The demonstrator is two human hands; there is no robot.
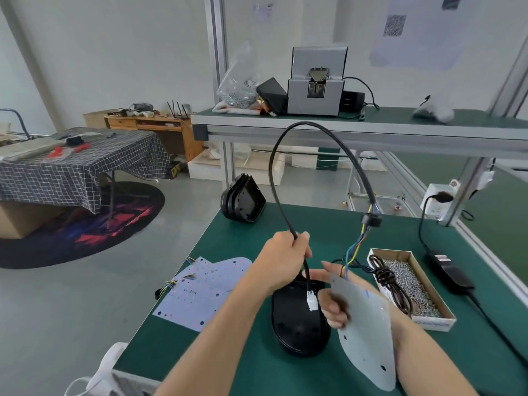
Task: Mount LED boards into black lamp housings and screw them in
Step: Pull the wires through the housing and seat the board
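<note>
A black lamp housing (297, 324) lies on the green bench in front of me. My left hand (283, 261) grips a black sheathed cable (314, 132) that arcs high over the bench; its white connector (312, 300) dangles above the housing. The cable's far end splits into coloured wires (353, 250) that run down to a grey LED board (365, 330). My right hand (334, 304) holds that board tilted on edge, right of the housing.
Several more LED boards (200, 290) lie on the bench at left. A stack of black housings (243, 201) stands at the far edge. A cardboard box of screws (414, 287) and a power adapter (451, 272) sit at right. A screw feeder (315, 87) sits on the upper shelf.
</note>
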